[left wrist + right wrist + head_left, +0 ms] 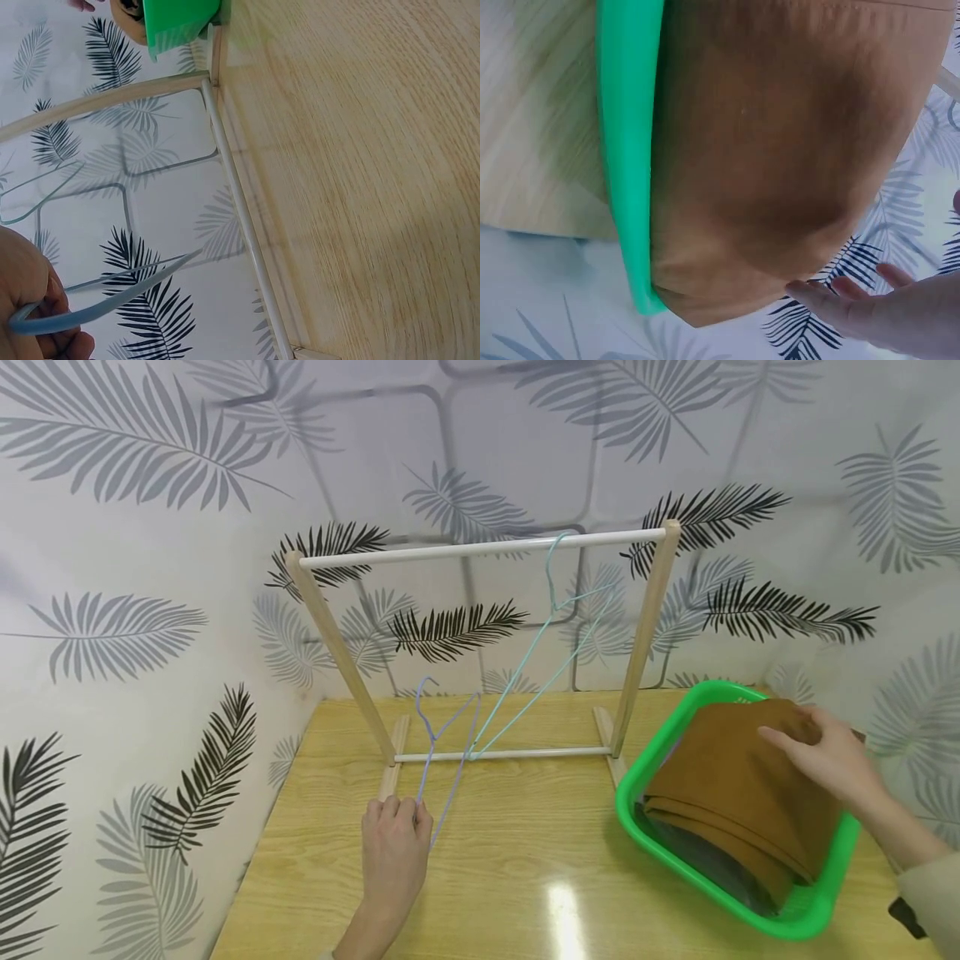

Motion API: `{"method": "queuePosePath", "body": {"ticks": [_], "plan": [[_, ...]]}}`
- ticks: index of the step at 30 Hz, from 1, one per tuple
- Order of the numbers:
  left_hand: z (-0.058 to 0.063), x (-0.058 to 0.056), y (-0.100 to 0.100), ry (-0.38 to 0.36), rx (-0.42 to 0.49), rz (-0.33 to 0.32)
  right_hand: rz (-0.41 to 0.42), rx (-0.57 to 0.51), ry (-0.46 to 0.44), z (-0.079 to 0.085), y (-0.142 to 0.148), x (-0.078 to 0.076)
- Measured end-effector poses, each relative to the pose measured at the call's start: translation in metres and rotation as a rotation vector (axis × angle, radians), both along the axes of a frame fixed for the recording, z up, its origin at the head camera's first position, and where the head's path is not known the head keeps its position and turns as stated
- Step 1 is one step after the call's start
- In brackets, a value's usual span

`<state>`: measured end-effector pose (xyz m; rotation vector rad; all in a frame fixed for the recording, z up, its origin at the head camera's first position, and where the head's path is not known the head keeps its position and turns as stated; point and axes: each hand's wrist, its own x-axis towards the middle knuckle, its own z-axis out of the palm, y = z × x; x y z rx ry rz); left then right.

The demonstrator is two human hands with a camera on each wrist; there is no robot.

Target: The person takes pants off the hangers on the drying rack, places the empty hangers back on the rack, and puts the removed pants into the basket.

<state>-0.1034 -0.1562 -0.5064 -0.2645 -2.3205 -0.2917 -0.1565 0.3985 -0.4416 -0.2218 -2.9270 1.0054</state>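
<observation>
My left hand (pixel 396 852) grips a thin lavender-blue clothes hanger (pixel 432 740) by its lower part, and the hook points up. In the left wrist view, the fingers curl round the hanger (pixel 112 304). On the right, my right hand (pixel 832 760) is at the far right edge of folded brown trousers or similar brown cloth (pixel 727 777), its thumb stretched out above it. The right wrist view shows the fingers (pixel 817 300) fairly straight at the edge of the cloth (pixel 757 150). A green plastic basket (pixel 693 880) holds this cloth, with dark grey fabric (pixel 701 852) underneath.
A small rack with wooden posts (pixel 341 652) and a white top bar (pixel 450 552) stands at the back of the wooden table (pixel 525 835). From the bar hangs a teal hanger (pixel 555 607), right of centre. Leaf-patterned wall covering (pixel 517 452) rises behind and at the left.
</observation>
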Motion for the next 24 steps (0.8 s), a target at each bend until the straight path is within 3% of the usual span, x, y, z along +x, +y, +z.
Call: {"method": "queuePosePath", "body": {"ticks": [3,7,14,24], "plan": [[0.0,0.0,0.0,-0.01,0.01,-0.002,0.082,0.055,-0.034,0.001,-0.003,-0.003],[0.0,0.001,0.0,-0.018,0.012,-0.002,0.137,0.142,-0.01,-0.002,-0.009,-0.003],[-0.001,0.001,0.0,-0.017,0.006,-0.002,0.182,0.281,0.059,-0.015,-0.027,0.003],[-0.002,0.0,0.0,-0.014,-0.01,0.0,0.212,0.414,-0.006,-0.025,-0.04,0.009]]}}
